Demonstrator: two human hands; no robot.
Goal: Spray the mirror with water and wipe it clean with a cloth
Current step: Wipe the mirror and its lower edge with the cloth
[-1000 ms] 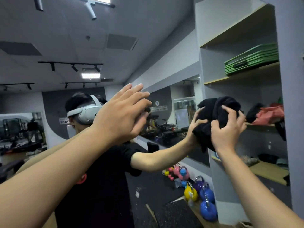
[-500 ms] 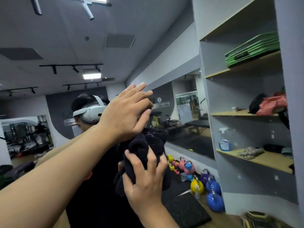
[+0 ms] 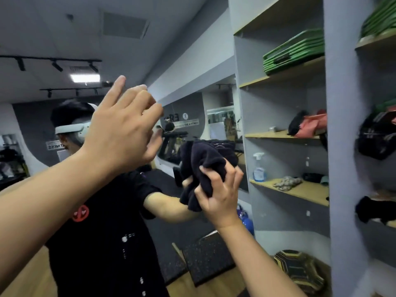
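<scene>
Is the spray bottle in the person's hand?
No, the spray bottle stands on a shelf; the right hand grips the dark cloth.

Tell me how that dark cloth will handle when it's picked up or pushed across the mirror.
Probably floppy: the dark cloth bunches in folds in the right hand, with an end hanging below. Likely light, since one hand holds it raised. Its fuzzy surface suggests it would drag on the mirror rather than slip.

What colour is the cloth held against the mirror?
Very dark navy, nearly black; the cloth shows best in the head view.
</scene>
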